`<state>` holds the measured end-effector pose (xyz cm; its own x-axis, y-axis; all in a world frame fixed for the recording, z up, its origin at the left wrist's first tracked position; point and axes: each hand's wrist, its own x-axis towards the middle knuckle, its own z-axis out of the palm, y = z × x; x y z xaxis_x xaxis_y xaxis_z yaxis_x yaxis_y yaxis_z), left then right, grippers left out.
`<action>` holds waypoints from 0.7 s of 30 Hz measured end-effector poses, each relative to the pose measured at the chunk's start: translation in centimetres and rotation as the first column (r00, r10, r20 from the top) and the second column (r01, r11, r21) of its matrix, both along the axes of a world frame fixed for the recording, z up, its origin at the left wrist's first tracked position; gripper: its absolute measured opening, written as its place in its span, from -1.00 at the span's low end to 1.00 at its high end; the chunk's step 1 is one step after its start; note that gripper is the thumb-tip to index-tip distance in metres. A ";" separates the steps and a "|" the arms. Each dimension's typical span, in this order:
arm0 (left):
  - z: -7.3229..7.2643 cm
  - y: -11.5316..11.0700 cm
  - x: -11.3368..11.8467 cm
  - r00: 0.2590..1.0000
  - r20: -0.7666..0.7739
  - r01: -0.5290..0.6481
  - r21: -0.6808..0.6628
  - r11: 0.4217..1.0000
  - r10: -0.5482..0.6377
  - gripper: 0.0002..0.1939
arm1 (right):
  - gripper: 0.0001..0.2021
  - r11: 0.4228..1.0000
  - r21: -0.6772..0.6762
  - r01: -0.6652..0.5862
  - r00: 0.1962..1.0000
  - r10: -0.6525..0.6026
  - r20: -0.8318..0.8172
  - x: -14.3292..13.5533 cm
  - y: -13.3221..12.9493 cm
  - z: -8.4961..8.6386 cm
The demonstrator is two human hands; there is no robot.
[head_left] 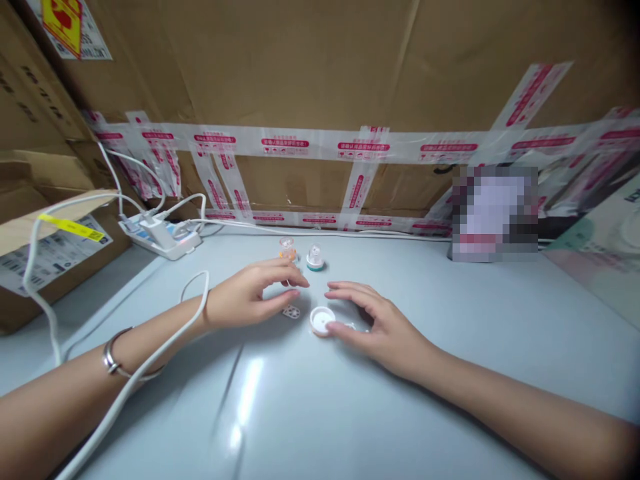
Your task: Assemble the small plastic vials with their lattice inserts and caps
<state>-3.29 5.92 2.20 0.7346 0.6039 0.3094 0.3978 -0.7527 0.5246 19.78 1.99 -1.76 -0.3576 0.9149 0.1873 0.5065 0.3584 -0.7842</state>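
My left hand (255, 290) hovers over the table with fingers and thumb apart, holding nothing. Just under its thumb lies a small flat white piece with holes (291, 311). A shallow round white dish-like part (321, 319) sits between my hands. My right hand (377, 320) is open around the dish's right side, and its thumb tip overlaps the rim; whether it touches I cannot tell. Small white bits partly show beneath that hand. Beyond my left fingers stand a small clear-topped piece with an orange base (287, 250) and a clear dome on a teal base (315, 259).
A white cable (145, 367) runs across my left forearm. At the back left is a white power strip (167, 240) with plugs, beside an open cardboard box (60, 247). A large taped carton (300, 73) walls the back. A blurred-out upright object (493, 213) stands right.
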 end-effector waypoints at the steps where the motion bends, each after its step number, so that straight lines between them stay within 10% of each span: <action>1: 0.2 0.2 -0.2 0.999 -0.046 0.020 -0.015 1.000 -0.021 -0.82 | -0.66 0.999 -0.025 0.027 0.998 -0.028 -0.055 0.1 0.1 0.2; 8: 0.2 1.1 -1.1 0.946 -0.302 0.072 -0.157 0.985 -0.117 -0.82 | -0.78 0.991 -0.036 0.127 0.973 -0.132 -0.187 0.9 1.5 1.8; 14: -0.4 1.4 -0.8 0.986 -0.163 -0.067 -0.198 0.978 0.034 -0.85 | -0.73 0.979 -0.117 0.166 0.966 -0.186 -0.182 1.2 2.1 2.1; 21: -2.0 -0.2 1.5 0.823 0.328 -0.024 -0.797 0.604 0.465 -0.84 | -0.79 0.988 -0.129 0.081 0.996 -0.085 -0.031 1.4 2.4 3.3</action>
